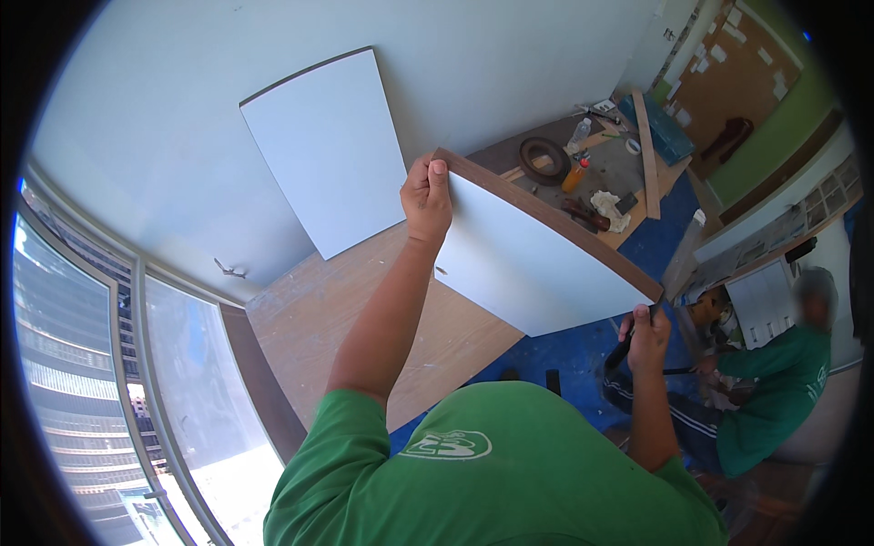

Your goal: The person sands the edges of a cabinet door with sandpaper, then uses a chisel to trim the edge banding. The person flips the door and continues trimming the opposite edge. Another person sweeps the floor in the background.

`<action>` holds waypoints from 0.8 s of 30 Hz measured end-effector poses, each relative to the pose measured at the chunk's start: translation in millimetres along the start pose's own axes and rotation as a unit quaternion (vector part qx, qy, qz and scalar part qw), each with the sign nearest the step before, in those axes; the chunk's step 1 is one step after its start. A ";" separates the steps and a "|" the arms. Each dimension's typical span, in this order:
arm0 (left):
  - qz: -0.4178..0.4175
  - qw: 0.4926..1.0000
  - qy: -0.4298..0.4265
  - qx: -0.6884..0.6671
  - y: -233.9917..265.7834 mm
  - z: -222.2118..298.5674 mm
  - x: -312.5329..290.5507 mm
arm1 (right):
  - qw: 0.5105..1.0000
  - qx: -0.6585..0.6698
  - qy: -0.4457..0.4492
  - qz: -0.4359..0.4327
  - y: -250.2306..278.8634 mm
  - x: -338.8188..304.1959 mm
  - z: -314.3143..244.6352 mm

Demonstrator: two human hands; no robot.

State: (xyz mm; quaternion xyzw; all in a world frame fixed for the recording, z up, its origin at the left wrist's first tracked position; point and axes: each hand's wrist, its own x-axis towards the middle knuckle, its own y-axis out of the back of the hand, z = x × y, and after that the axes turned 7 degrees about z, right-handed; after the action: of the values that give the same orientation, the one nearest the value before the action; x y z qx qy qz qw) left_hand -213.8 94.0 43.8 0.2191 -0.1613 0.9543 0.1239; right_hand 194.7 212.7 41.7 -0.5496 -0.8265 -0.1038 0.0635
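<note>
Between the person's two hands, a white panel [523, 264] with a brown edge [555, 218] is held at a slant, its brown side uppermost and sloping down to the right. The left hand [426, 196] is at the panel's upper corner, its arm stretched well forward out of a green sleeve and nearly straight. Its grip pinches that corner, thumb laid over the front; the other fingers curl behind it and are largely hidden. The right arm is more bent and closer to the body, its forearm rising to the right hand [646, 337], which is at the lower end of the brown edge. There the grip is folded round a dark object [619, 352], perhaps a tool handle, while the thumb is close against the panel's corner; whether the fingers also bear the panel, I cannot tell.

The panel covers part of the pale wooden table [355, 318] and of the blue floor covering [660, 235], and its back face is out of sight. Behind it, a second white panel [332, 146] leans against the wall [482, 68]. At the right, a co-worker in green [774, 373] is blurred about the head, and the things around that person's hands are hard to make out.
</note>
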 end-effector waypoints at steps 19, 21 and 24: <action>-0.005 0.995 0.081 -0.054 -0.9 -1.5 3.7 | 0.999 -0.015 -0.039 0.005 -6.0 -1.2 -8.0; 0.022 1.000 -0.013 0.012 -6.3 6.1 -2.8 | 0.999 -0.008 -0.043 0.001 -6.1 -0.4 -11.1; 0.050 0.993 -0.068 0.086 -7.7 20.0 -8.9 | 0.998 -0.010 -0.058 -0.011 -7.8 -0.8 -16.2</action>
State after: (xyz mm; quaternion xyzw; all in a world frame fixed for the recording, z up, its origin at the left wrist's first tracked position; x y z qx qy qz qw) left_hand -196.1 92.3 58.7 0.2847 -0.0975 0.9525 0.0461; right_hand 187.6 205.1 56.5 -0.5465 -0.8336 -0.0804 0.0091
